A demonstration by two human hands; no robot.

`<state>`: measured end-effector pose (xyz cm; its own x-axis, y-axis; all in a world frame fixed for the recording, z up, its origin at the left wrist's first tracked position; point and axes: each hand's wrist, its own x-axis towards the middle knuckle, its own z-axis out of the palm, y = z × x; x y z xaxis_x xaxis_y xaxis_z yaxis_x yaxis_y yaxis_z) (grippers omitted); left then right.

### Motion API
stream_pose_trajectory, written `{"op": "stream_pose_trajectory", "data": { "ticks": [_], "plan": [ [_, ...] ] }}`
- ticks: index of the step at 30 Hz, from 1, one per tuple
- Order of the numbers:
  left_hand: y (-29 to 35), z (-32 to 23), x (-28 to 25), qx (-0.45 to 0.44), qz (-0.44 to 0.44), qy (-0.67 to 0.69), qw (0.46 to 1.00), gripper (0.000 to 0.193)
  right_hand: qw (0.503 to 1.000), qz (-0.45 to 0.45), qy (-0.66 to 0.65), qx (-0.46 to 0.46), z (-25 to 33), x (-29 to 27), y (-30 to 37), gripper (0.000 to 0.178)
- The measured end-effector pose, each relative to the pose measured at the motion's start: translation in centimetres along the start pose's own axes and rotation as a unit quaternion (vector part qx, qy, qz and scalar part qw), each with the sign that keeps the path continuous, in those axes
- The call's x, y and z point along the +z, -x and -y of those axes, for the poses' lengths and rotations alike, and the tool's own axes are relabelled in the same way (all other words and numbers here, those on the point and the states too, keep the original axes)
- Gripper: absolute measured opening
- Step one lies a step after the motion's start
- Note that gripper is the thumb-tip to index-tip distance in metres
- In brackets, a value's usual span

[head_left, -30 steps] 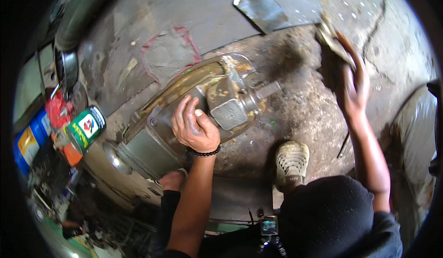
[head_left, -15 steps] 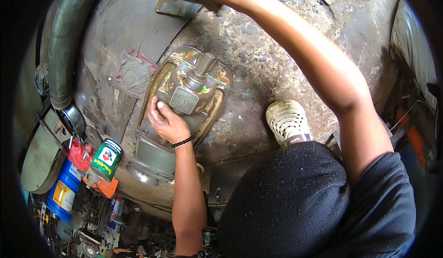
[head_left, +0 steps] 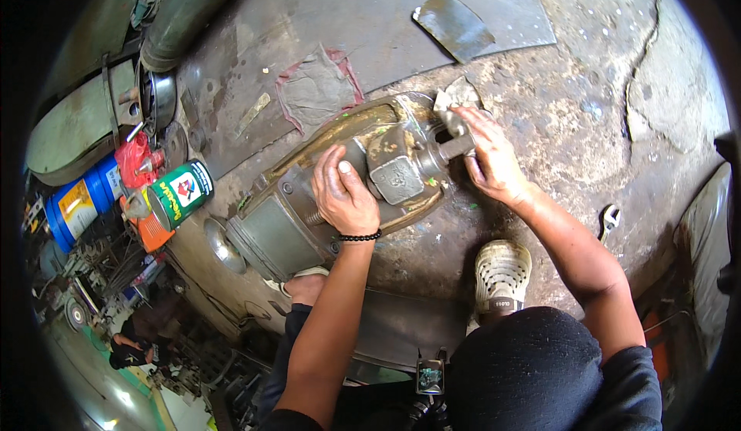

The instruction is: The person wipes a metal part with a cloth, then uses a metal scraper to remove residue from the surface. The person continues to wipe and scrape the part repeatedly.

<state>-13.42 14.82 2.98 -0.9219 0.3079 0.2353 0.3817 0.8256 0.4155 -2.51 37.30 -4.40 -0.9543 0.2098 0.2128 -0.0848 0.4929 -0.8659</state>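
- The grey motor housing (head_left: 340,192) is pressed by the left hand (head_left: 343,196), fingers laid flat and open.
- A dirty rag (head_left: 457,95) is gripped in the right hand (head_left: 490,157) fingers beside the shaft (head_left: 451,149).

A big grey metal motor part (head_left: 347,192) lies on its side on the dirty floor, slanting from lower left up to upper right. Its fat round end points to the lower left. A short round shaft (head_left: 451,148) sticks out of its upper right end. A square grey block with a bolt sits on top near the middle. Oily brown muck is around its edges. The left hand (head_left: 345,196) rests flat on top of it, fingers spread. The right hand (head_left: 488,157) is at the shaft end, pressing a small dirty grey rag (head_left: 457,95) against it
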Motion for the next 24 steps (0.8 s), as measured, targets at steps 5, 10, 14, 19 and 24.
{"op": "stream_pose_trajectory", "data": {
  "ticks": [5, 10, 14, 19, 24],
  "plan": [
    [0.0, -0.2, 0.2, 0.013, -0.009, -0.012, 1.0, 0.033, 0.957, 0.254, 0.128, -0.058, -0.4, 0.7, -1.1, 0.053],
    [-0.4, 0.1, 0.1, 0.012, -0.01, -0.011, 1.0, 0.035, 0.93, 0.28, 0.235, -0.048, -0.4, -2.1, -1.2, 0.051],
    [-0.6, -0.1, 0.2, -0.022, -0.03, -0.003, 0.999, 0.034, 0.94, 0.175, 0.277, 0.099, 0.8, -7.0, 0.2, 0.054],
    [-0.6, -0.1, 0.6, 0.004, -0.048, -0.013, 0.999, 0.031, 0.962, 0.18, 0.178, 0.1, 3.5, -7.7, 3.7, 0.06],
    [-0.7, -0.1, 0.5, 0.013, -0.039, -0.019, 0.999, 0.033, 0.976, 0.168, 0.133, 0.04, 3.7, -3.0, 3.4, 0.064]
  ]
}}
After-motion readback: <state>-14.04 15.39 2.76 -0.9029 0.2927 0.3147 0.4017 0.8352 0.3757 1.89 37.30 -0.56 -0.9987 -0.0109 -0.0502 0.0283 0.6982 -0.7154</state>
